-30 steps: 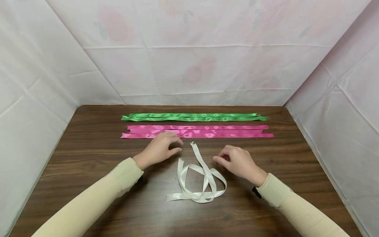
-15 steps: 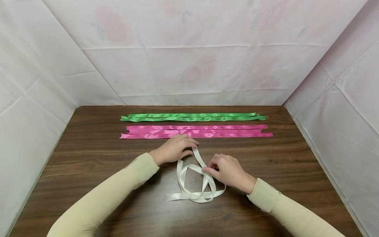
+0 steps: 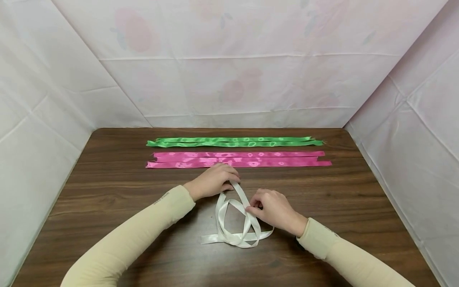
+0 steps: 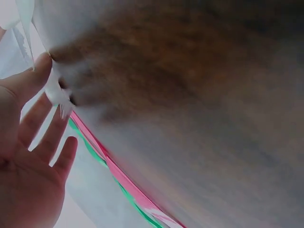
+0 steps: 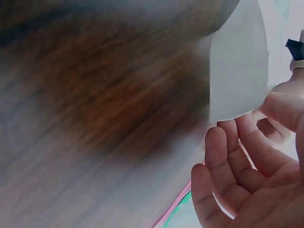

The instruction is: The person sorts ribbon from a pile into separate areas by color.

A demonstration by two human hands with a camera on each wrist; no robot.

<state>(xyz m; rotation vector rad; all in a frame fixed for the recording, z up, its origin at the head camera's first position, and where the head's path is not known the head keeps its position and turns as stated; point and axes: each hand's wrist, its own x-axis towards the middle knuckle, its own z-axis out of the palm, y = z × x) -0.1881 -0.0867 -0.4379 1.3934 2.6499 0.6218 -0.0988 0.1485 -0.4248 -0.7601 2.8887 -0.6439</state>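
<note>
A white satin ribbon [image 3: 241,193] lies in loose, crossing loops on the brown wooden table [image 3: 107,187], its upper length lifted a little between the two hands. My left hand [image 3: 215,179] pinches that strip near its upper end; the frayed tip [image 4: 64,111] pokes out by the fingers in the left wrist view. Lower along the same strip, my right hand [image 3: 275,209] pinches the ribbon between thumb and fingers. In the right wrist view the ribbon [image 5: 239,66] looms broad above the fingertips. One ribbon end [image 3: 209,238] points left on the tabletop.
Behind the hands, several pink ribbons [image 3: 276,163] lie side by side across the table. Green ribbons [image 3: 247,144] lie parallel beyond them, near the back edge. Pale printed cloth [image 3: 233,87] walls the table at the back and both sides.
Both hands have come inward to the white ribbon, the left going right, the right going left and down. They have taken hold of its upper strip, and the loops have shifted slightly.
</note>
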